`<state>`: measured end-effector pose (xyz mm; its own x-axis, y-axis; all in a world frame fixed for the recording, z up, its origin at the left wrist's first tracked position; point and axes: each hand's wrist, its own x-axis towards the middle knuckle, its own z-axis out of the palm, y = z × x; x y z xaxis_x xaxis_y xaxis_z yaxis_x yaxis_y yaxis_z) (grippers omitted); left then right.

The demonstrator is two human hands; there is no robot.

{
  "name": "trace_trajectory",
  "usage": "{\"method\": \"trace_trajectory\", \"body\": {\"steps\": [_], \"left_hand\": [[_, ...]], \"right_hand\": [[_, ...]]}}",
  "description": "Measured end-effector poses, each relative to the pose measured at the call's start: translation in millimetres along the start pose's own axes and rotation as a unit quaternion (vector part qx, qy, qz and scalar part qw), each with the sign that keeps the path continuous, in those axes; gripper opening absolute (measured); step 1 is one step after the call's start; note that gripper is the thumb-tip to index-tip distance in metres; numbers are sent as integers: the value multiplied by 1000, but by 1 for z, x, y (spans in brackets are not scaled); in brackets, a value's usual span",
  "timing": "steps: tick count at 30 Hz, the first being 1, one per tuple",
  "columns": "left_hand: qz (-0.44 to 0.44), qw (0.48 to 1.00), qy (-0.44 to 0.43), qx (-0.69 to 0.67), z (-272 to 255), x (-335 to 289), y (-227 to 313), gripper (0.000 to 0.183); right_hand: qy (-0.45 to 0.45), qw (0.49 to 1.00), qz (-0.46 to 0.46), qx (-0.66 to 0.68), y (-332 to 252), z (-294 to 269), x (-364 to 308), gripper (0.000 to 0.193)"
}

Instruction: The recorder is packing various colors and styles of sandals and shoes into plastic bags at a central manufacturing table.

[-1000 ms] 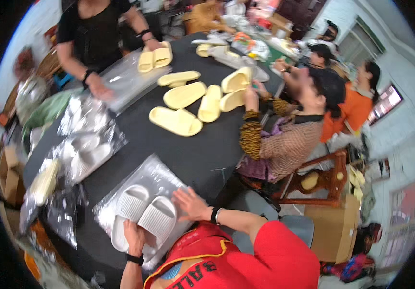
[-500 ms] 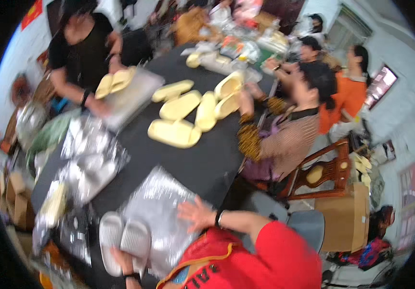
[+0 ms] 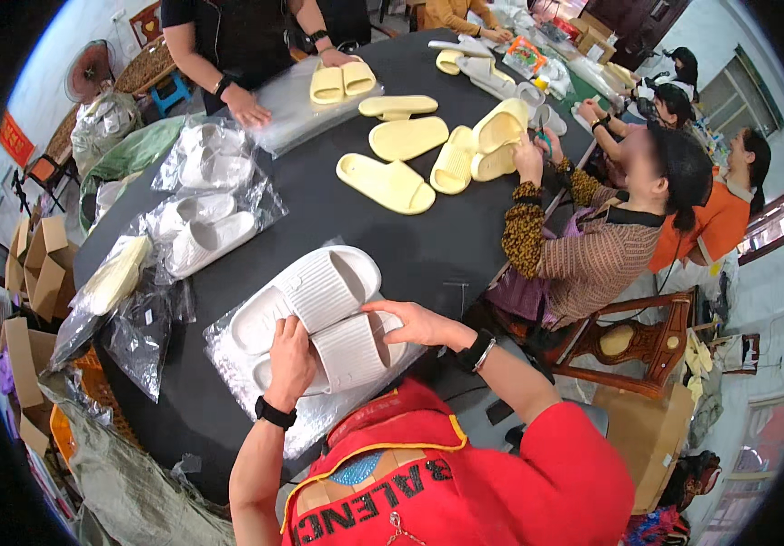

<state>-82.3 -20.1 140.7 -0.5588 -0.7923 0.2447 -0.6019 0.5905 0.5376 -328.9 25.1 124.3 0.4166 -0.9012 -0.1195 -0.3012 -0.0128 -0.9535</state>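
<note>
A pair of white ribbed slide slippers [image 3: 319,284] lies side by side over a stack of clear plastic bags [image 3: 296,437] at the table's near edge. My left hand [image 3: 290,362] grips the nearer slipper around its side, by the strap. My right hand [image 3: 417,325] is closed on the right end of the same pair, with the thumb at the nearer slipper's opening. Parts of the fingers are hidden behind the slippers.
Bagged white slippers [image 3: 206,232] lie to the left on the black table [image 3: 296,196]. Loose yellow slippers [image 3: 407,136] are farther off. A person in black [image 3: 237,45] handles bags across the table; another in a patterned sweater [image 3: 597,246] works at the right, beside a wooden chair [image 3: 624,343].
The white slippers have moved right from bare table onto the plastic bags. My right hand, earlier spread flat on the bags, now grips the pair along with my left hand.
</note>
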Motion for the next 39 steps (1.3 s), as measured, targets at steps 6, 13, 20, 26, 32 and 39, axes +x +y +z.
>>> {"method": "trace_trajectory", "body": {"steps": [6, 13, 20, 26, 32, 39], "left_hand": [[55, 998, -11, -1, 0, 27, 5, 33], [-113, 985, 129, 23, 39, -52, -20, 58], [-258, 941, -152, 155, 89, -117, -70, 71], [-261, 941, -156, 151, 89, -113, -64, 71], [-252, 943, -157, 154, 86, -123, -69, 70], [-295, 940, -131, 114, 86, -125, -73, 63]], "right_hand": [[144, 989, 33, -6, -28, -12, 0, 60], [121, 983, 77, -117, -12, -28, 29, 37], [295, 951, 21, -93, 15, -153, 68, 29], [486, 855, 41, 179, 23, -255, 99, 66], [396, 897, 149, 127, 48, -145, 114, 79], [-3, 900, 7, -435, 62, 76, 47, 72]]}}
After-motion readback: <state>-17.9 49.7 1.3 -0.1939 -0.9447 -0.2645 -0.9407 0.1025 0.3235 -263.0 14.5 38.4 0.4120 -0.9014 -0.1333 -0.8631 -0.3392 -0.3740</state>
